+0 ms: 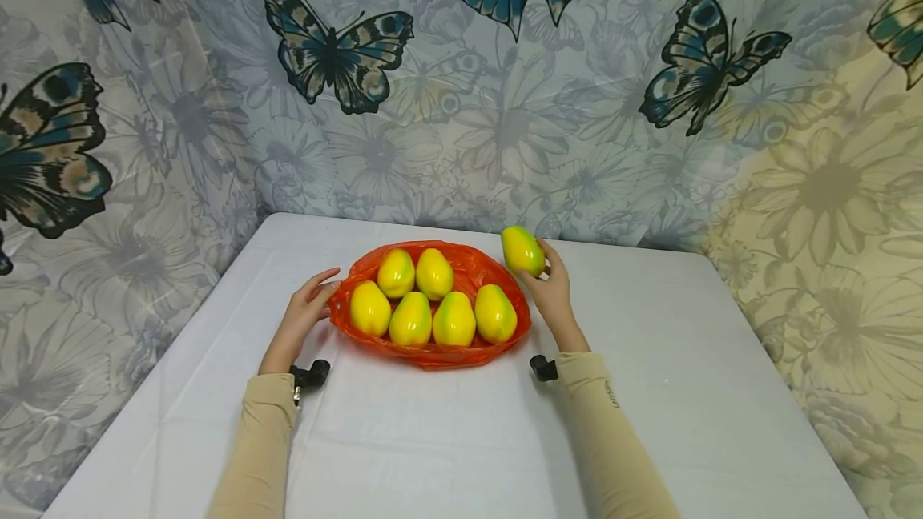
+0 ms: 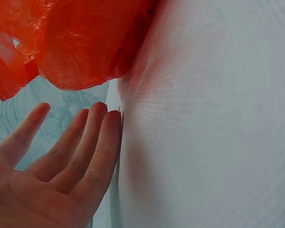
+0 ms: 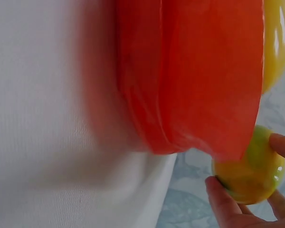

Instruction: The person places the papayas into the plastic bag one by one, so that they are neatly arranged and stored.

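A red plastic bag, its mouth spread wide, sits on the white table. Inside it lie several glossy yellow-green mangoes. Beyond the bag's right rim, my right hand grips another mango between thumb and fingers. The right wrist view shows that mango past the bag's red side, with the fingertips around it. My left hand is at the bag's left edge, fingers extended and spread. Seen from the left wrist, its fingers lie just below the bag's crinkled side.
A white cloth covers the table, whose back edge meets a wall hanging printed with butterflies and flowers. Each wrist wears a small black camera on a strap.
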